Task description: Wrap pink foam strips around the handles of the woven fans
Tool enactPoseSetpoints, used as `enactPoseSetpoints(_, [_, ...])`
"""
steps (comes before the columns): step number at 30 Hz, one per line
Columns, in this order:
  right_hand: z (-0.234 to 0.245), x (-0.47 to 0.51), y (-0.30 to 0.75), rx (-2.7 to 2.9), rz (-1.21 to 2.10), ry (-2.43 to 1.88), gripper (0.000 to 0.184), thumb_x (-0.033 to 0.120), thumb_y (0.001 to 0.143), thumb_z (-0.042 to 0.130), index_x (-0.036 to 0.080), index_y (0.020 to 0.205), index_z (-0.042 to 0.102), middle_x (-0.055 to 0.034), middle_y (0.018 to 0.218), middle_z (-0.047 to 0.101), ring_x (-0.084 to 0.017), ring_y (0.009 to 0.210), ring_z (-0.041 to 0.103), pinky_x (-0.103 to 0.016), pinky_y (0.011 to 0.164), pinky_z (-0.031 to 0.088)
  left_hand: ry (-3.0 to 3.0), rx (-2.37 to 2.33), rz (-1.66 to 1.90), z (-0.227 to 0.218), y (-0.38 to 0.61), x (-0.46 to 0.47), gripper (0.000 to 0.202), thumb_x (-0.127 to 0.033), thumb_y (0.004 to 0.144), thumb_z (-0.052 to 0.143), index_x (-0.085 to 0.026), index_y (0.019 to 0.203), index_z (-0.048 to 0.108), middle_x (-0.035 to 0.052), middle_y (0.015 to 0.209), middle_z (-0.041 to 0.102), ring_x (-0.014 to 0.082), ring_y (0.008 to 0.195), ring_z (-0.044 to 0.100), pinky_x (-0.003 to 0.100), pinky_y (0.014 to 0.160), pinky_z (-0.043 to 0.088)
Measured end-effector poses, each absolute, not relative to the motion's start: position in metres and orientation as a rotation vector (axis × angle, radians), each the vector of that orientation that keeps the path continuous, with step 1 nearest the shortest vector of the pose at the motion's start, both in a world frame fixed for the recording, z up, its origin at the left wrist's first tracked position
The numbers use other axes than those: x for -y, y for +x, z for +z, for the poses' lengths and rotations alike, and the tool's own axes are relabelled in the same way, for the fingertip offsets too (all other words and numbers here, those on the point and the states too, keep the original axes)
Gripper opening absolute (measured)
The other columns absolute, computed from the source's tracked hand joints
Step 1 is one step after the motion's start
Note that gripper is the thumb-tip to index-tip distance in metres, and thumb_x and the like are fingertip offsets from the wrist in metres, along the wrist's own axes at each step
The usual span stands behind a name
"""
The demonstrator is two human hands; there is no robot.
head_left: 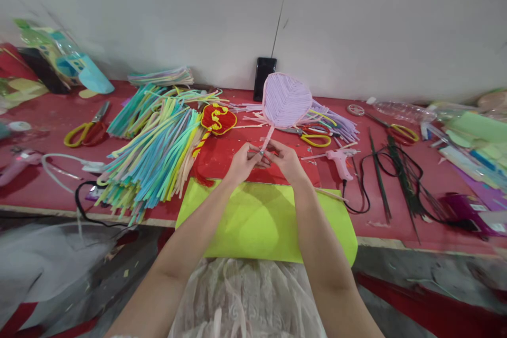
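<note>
Both hands meet above a red board (222,158), pinching the pale pink handle of a lilac fan (287,100) made of pipe cleaners. My left hand (244,162) grips the handle's lower end from the left. My right hand (284,158) has its fingers closed on the same end from the right. The fan's leaf-shaped head stands upright beyond the hands, with slanted ribs and a pink rim. To the left lies a red and yellow fan (218,119) with a striped handle and a red tassel.
Left lie a pipe cleaner heap (154,148) and scissors (87,129). Behind the lilac fan are a phone (264,76) and more scissors (317,139). At right are a pink glue gun (340,162), its black cord, dark green stems (402,174) and scissors (402,133). A yellow-green sheet (257,222) overhangs the table edge.
</note>
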State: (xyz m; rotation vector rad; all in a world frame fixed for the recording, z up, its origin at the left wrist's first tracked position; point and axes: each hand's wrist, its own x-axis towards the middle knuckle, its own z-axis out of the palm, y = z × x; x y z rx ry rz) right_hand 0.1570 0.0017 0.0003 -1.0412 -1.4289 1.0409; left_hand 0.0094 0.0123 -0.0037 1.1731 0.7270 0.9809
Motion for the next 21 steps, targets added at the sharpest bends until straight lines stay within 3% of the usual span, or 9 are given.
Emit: enactPoseSetpoints(21, [0.0034, 0.0, 0.1522, 1.347, 1.113, -1.052, 0.048, 0.037, 0.071, 0.063, 0.02, 0.116, 0.058, -0.0043, 0.096, 0.063, -0.016, 0.089, 0.056, -0.031, 0.083, 0.045, 1.171, -0.721, 0.988, -0.0033, 0.0091, -0.0123, 0.029, -0.033, 0.075, 0.062, -0.017, 0.083, 0.039, 0.0019, 0.065, 0.066, 0.0171, 0.062, 0.067, 0.033, 0.066, 0.056])
